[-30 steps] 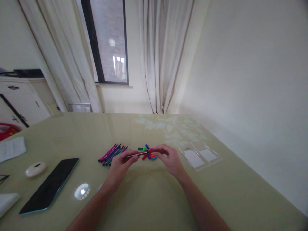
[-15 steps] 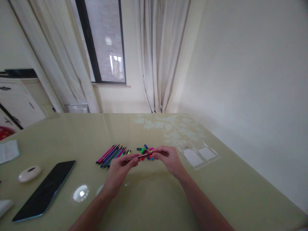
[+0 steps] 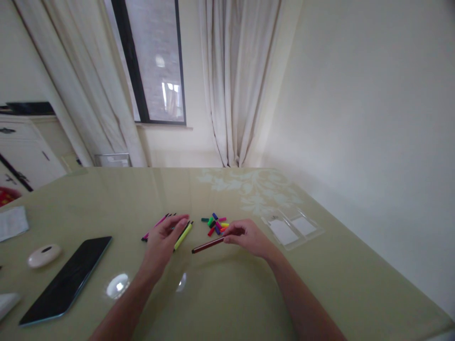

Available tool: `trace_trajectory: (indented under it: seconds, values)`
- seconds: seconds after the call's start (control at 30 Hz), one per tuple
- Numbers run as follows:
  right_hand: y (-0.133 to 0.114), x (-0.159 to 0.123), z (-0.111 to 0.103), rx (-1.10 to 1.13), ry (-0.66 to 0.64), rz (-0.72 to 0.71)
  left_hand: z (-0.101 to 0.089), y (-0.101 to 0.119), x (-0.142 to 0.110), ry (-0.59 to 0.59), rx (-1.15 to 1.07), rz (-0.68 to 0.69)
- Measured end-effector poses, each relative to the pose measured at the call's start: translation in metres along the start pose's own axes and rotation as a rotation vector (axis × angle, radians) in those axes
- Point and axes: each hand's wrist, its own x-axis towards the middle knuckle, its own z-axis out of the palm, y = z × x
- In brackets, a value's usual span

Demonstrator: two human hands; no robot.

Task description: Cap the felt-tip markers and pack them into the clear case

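My right hand [image 3: 245,237] pinches a dark red felt-tip pen [image 3: 208,245] near one end; the pen points left and its black end is free, above the table. Fingers and thumb hide the gripped end. Over the row of pens is my left hand [image 3: 161,239], fingers loosely bent and thumb a little apart, with nothing visible between them. It covers most of that row; a pink pen [image 3: 156,226] shows on its left and a yellow-green pen [image 3: 184,236] on its right. Small coloured pen caps [image 3: 215,223] lie in a loose heap between the hands.
A clear plastic case [image 3: 293,228] with white inserts lies open at the right. On the left are a dark tablet [image 3: 67,279], a white rounded object [image 3: 44,256] and a folded white cloth or tissue [image 3: 13,223]. The glossy table [image 3: 227,293] reflects light.
My left hand has let go of the dark red pen and moved left over the row of pens. The pen stays in my right hand, its free end now lower.
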Motion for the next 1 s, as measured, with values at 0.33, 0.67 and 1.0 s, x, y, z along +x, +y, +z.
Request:
trace_trajectory:
  seconds: [0.33,0.67,1.0]
  values:
    - [0.014,-0.003,-0.011,-0.241,-0.215,0.091,-0.007,-0.019,-0.002,-0.049,0.970,0.215]
    - [0.020,0.004,-0.011,-0.386,0.064,0.019,-0.003,-0.027,-0.002,-0.134,0.985,0.221]
    - [0.044,0.020,0.002,-0.629,0.274,-0.011,0.004,-0.026,-0.001,-0.118,0.592,0.314]
